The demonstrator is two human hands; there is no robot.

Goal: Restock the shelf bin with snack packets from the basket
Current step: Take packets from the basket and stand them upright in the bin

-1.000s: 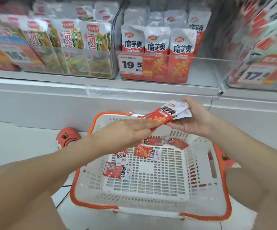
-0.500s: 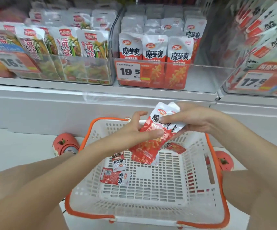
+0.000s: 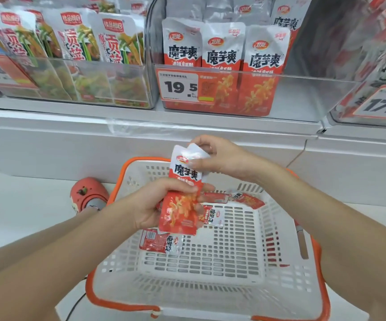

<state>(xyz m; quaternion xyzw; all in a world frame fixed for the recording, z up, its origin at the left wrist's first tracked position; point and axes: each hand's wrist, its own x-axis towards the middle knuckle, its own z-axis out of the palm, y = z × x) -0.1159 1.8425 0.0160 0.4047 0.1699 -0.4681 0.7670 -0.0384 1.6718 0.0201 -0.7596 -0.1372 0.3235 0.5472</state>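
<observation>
Setting: shop aisle, white shelf ledge (image 3: 187,117) carrying clear plastic bins; white floor below; a basket stands on the floor against the shelf base.
Held packets: a small stack of red-and-white snack packets (image 3: 182,195) held upright above the basket's far-left corner; at least two by the white top edges showing; exact count cannot be told.
Left hand: left hand (image 3: 157,205) wrapped round the stack's middle, fingers curled across the front; firm grip judged.
Right hand: right hand (image 3: 219,158) pinching the white top edges, fingers bent over the upper seal.
Basket: white basket with orange rim (image 3: 323,286); several small red packets (image 3: 160,242) lie flat on its floor toward the far-left side; work therefore judged unfinished.
Target bin: clear shelf bin (image 3: 303,98) with the 19.5 price tag (image 3: 179,86); three matching packets stand upright at its left front, more rows behind; its right part shows bare floor.
Neighbouring bins: green-and-red packets (image 3: 115,40) to the left; another red-and-white stock bin at far right, blurred.
Step in hand: squaring the stack before lifting, as judged.
Advice: align the top seals flush; keep the printed faces forward; lift over the bin's front lip, not through it; seat the stack upright beside the standing rows; release the lower grip last, lest the packets fan out or topple.
Other: a red shoe (image 3: 87,195) just left of the basket.
</observation>
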